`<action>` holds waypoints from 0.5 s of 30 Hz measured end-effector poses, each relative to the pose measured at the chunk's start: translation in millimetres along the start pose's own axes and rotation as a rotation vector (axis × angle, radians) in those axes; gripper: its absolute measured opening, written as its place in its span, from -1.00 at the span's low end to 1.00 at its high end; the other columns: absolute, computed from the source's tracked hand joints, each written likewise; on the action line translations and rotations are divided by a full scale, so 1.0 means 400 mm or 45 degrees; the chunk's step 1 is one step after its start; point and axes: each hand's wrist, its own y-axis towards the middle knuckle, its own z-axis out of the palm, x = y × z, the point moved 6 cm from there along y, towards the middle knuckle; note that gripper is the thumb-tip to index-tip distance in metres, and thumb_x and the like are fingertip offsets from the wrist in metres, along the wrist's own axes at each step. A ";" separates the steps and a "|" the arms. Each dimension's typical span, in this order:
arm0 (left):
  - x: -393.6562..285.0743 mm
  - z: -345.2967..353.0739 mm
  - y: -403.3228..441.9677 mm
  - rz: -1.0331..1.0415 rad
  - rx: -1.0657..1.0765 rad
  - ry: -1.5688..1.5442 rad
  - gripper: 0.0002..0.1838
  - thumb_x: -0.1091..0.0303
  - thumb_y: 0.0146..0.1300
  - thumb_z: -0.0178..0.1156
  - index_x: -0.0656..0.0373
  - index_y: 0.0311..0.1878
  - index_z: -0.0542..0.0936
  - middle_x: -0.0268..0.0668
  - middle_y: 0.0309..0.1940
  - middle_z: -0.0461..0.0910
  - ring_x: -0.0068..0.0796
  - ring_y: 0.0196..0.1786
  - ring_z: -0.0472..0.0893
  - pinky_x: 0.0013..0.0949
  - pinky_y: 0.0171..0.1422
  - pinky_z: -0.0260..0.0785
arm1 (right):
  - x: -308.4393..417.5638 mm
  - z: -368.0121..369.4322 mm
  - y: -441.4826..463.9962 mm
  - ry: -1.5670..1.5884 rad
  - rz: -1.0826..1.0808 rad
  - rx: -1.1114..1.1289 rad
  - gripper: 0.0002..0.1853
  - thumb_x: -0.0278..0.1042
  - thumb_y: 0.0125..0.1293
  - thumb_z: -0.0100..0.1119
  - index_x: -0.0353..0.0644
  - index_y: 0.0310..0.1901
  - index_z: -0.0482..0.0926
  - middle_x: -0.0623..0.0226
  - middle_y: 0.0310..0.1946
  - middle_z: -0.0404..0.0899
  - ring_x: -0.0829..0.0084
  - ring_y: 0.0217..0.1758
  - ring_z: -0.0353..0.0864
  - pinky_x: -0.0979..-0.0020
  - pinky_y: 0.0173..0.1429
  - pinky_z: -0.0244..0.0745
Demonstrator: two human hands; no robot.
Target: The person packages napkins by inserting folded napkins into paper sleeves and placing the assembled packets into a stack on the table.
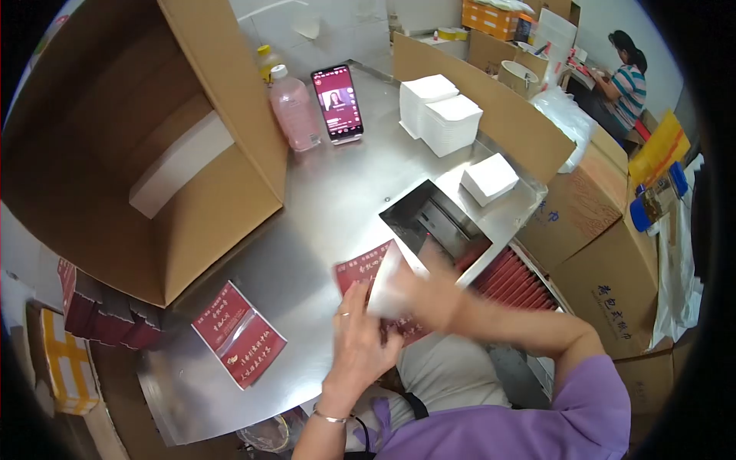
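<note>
At the view's six o'clock, a flat red white-lettered packet is gripped by the left hand, seemingly for steadiness, while curved white paper is overlapped by the blurred right hand, its grip indiscernible.

phone propped upright beside pink bottle; striped-shirted person in background.

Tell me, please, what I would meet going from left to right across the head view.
Lone red packet → pink bottle → left hand → blurred right hand → smallest white stack → seated person in stripes.
</note>
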 end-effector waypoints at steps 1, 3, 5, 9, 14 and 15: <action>0.024 -0.024 -0.012 0.031 0.134 -0.007 -0.38 0.27 -0.02 0.41 0.30 0.15 0.54 0.22 0.38 0.33 0.29 0.44 0.31 0.13 0.38 0.22 | 0.056 0.096 -0.065 0.603 0.310 -0.012 -0.59 -0.28 0.29 0.14 -0.23 0.15 0.54 0.00 0.00 0.52 -0.06 0.19 0.55 -0.27 0.32 0.34; 0.049 -0.044 -0.036 -0.111 0.024 0.295 -0.28 0.17 -0.04 0.43 0.28 0.23 0.51 0.22 0.42 0.29 0.29 0.47 0.29 0.22 0.37 0.18 | 0.138 0.020 -0.014 0.234 -0.127 -0.071 -0.60 -0.21 0.23 0.22 -0.25 0.04 0.58 0.02 -0.07 0.54 0.03 0.02 0.62 -0.33 0.44 0.13; 0.006 -0.027 0.010 -0.188 0.001 0.387 -0.16 0.07 -0.06 0.47 0.30 0.29 0.44 0.23 0.49 0.18 0.35 0.51 0.18 0.35 0.37 0.10 | 0.030 0.104 0.049 0.009 0.148 0.292 -0.68 -0.24 0.21 0.24 -0.30 -0.09 0.59 0.12 -0.25 0.59 0.15 -0.15 0.63 -0.43 0.46 0.03; 0.005 -0.038 0.009 -0.170 -0.146 0.349 -0.07 0.17 -0.14 0.49 0.32 0.35 0.36 0.18 0.54 0.11 0.37 0.58 0.02 0.39 0.41 -0.01 | 0.103 0.085 0.106 0.230 -0.013 -0.029 -0.73 -0.39 0.03 0.30 -0.29 -0.21 0.61 0.10 -0.34 0.59 0.06 -0.26 0.62 -0.20 0.46 0.22; 0.014 -0.026 -0.033 -0.220 0.034 0.654 -0.41 -0.01 0.14 0.30 0.00 0.24 0.60 -0.05 0.30 0.43 0.09 0.27 0.37 0.06 0.25 0.16 | -0.242 -0.035 -0.031 -0.098 0.739 -0.092 -0.61 -0.50 0.07 0.22 -0.30 0.00 0.54 0.09 -0.21 0.59 0.03 -0.02 0.60 -0.08 0.21 0.39; 0.014 -0.022 -0.023 -0.274 0.011 0.655 -0.39 -0.04 0.14 0.31 -0.01 0.25 0.59 -0.06 0.24 0.44 0.05 0.22 0.37 0.07 0.24 0.15 | -0.291 -0.073 -0.049 -0.488 0.767 -0.298 -0.58 -0.45 0.17 0.25 -0.33 0.08 0.50 0.08 -0.20 0.54 0.05 -0.08 0.54 -0.07 0.13 0.32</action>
